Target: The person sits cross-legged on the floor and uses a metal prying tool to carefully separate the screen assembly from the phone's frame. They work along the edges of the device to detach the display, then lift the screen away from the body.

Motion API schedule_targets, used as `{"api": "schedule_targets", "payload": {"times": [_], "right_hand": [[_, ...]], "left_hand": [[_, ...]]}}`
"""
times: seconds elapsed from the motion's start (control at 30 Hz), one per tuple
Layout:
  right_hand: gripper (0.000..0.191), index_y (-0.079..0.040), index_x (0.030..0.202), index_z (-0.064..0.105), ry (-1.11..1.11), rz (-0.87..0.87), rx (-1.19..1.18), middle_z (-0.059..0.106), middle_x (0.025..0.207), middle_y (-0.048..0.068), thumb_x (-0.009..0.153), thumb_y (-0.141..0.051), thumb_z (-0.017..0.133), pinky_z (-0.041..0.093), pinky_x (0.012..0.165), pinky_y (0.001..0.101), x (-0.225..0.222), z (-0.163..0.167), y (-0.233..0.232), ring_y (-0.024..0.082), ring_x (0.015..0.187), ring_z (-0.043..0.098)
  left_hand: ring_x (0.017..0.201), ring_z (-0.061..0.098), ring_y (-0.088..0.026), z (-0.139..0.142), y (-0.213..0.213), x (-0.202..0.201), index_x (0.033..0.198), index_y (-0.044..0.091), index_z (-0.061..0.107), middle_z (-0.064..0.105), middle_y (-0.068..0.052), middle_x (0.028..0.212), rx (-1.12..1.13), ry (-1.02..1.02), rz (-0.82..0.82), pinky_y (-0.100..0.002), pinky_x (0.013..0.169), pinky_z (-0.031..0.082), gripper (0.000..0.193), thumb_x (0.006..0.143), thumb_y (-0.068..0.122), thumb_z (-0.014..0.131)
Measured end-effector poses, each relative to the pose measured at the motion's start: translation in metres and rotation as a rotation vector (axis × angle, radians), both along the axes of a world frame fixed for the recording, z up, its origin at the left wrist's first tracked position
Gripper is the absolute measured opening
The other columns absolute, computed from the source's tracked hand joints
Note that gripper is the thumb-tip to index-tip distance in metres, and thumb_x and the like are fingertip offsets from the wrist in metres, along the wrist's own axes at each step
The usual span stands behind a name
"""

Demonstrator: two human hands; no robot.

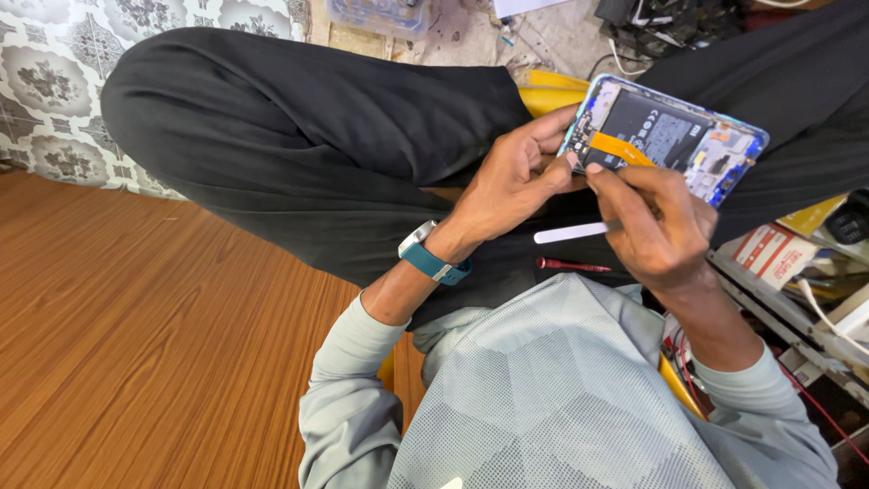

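The opened smartphone (665,136) is resting above the person's black-trousered lap, right of centre and far from the camera. Its back is off, showing a black battery, an orange flex ribbon (620,148) crossing diagonally, and small circuit parts inside a blue frame. The left hand (511,181) is pinching the phone's near-left corner between thumb and fingers. The right hand (656,222) is closing its fingers around a white plastic pry tool (570,233), its fingertip pressing at the ribbon's lower end. A red screwdriver (575,266) is lying on the lap.
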State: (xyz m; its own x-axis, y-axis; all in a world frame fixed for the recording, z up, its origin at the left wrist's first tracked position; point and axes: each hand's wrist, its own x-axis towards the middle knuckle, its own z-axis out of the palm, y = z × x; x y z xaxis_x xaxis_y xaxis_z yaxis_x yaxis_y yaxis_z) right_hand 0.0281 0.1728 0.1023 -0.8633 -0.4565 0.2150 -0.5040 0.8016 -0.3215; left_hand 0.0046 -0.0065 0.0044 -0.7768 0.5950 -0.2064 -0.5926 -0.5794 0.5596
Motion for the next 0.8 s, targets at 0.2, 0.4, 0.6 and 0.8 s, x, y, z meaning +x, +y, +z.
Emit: {"api": "schedule_targets", "payload": {"times": [0.2,0.4,0.6,0.8], "right_hand": [[0.029,0.001,0.119,0.078,0.000,0.074,0.048,0.063,0.096,0.008,0.092,0.011,0.082,0.052,0.062,0.0326,-0.008,-0.003,0.004,0.018,0.072,0.063],[0.031,0.002,0.121,0.076,0.031,0.134,0.032,0.062,0.096,0.009,0.091,0.010,0.080,0.054,0.063,0.0327,-0.008,-0.006,0.008,0.019,0.072,0.064],[0.033,0.003,0.124,0.076,0.029,0.150,0.035,0.061,0.097,0.009,0.091,0.010,0.079,0.055,0.064,0.0326,-0.007,-0.008,0.010,0.019,0.073,0.065],[0.033,0.004,0.119,0.078,0.071,0.192,0.030,0.061,0.096,0.009,0.087,0.011,0.079,0.054,0.061,0.0333,-0.009,-0.010,0.012,0.018,0.068,0.062]], "left_hand": [[0.125,0.062,-0.017,-0.003,0.002,0.000,0.160,-0.004,0.033,0.060,-0.014,0.142,-0.042,-0.004,-0.001,-0.037,0.111,0.058,0.052,0.112,0.004,0.049],[0.129,0.062,-0.020,-0.006,-0.001,0.001,0.161,-0.004,0.030,0.059,-0.016,0.144,-0.005,-0.017,0.002,-0.041,0.112,0.058,0.053,0.111,0.003,0.046],[0.132,0.060,-0.019,-0.004,-0.002,0.000,0.162,-0.005,0.030,0.057,-0.016,0.148,0.016,0.002,0.003,-0.041,0.114,0.057,0.052,0.113,0.004,0.045],[0.128,0.061,-0.017,-0.002,-0.002,0.000,0.162,-0.005,0.029,0.058,-0.014,0.146,-0.004,0.004,-0.009,-0.037,0.112,0.057,0.053,0.113,0.005,0.046]]}}
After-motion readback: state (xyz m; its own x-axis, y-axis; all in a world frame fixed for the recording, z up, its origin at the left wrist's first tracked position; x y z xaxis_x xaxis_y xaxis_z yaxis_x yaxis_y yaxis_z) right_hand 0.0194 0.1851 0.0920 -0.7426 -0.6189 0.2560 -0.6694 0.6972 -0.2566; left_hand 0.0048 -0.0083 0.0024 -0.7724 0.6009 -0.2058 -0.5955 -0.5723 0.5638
